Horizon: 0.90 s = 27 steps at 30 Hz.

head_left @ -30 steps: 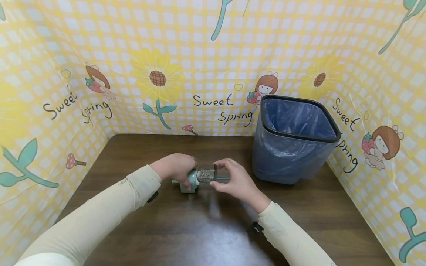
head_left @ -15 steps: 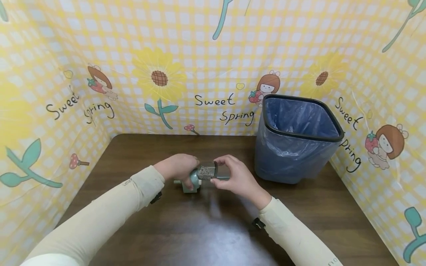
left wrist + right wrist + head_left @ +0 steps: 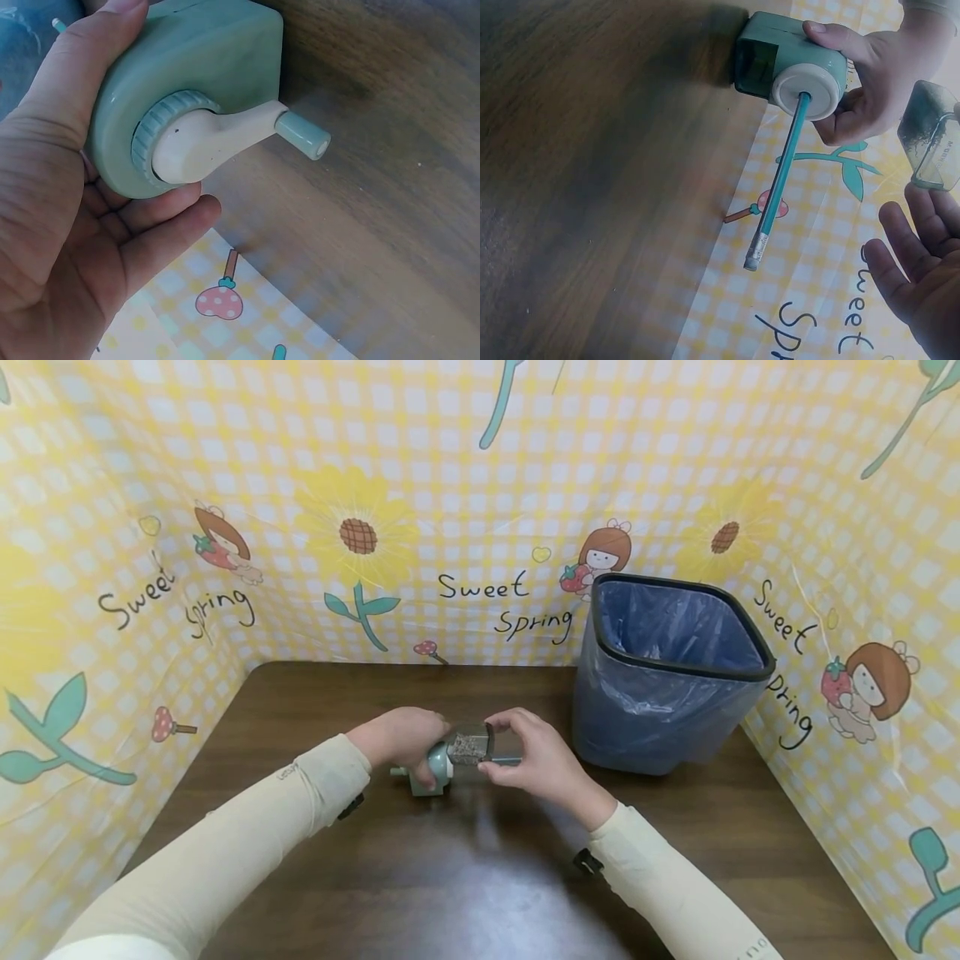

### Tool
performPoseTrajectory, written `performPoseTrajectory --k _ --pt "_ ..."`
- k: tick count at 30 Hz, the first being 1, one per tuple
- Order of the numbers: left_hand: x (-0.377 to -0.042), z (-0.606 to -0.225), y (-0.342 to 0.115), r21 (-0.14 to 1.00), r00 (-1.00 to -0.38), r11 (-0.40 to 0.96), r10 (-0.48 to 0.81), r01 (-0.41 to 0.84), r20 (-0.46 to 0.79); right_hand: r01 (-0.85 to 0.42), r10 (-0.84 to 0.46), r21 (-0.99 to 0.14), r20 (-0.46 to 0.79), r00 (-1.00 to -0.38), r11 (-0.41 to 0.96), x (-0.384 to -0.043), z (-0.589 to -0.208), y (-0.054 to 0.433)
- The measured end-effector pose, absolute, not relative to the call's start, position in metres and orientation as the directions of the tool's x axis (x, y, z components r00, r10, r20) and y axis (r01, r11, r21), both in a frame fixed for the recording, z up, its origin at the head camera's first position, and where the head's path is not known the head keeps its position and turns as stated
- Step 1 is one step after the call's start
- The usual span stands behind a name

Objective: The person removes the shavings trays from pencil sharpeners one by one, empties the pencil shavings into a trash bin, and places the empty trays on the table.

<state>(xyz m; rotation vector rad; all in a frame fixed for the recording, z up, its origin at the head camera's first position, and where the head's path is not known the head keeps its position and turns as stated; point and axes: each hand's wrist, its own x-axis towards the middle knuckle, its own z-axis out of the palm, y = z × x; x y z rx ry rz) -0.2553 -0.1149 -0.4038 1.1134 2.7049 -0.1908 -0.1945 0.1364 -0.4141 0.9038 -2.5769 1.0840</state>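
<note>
My left hand (image 3: 408,739) grips a green hand-crank pencil sharpener (image 3: 217,41) from above, thumb on one side and fingers curled round the other. Its white crank arm (image 3: 217,142) ends in a green knob. A teal pencil (image 3: 780,176) is stuck point-first into the sharpener's white front ring, its eraser end free. Beside the ring, a dark drawer slot (image 3: 756,66) gapes. My right hand (image 3: 536,756) pinches the clear shavings drawer (image 3: 469,748) between thumb and fingers, just right of the sharpener in the head view. Dark shavings lie inside the drawer.
At the back right of the brown wooden table (image 3: 450,877) stands a blue bin (image 3: 637,718) with a black rim and a plastic liner. Yellow checked cloth (image 3: 480,510) with printed flowers and figures walls off the back and both sides.
My right hand has shifted very slightly right with the shavings drawer. My left hand keeps its grip on the sharpener, almost still.
</note>
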Motion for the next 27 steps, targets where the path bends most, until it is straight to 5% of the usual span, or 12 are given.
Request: performPoseTrajectory --k 27 --pt "-0.251 -0.401 -0.112 -0.097 -0.685 0.687 0.680 0.720 -0.260 -0.579 -0.430 -0.609 0.391 -0.814 0.543 -0.189 -0.400 0.149"
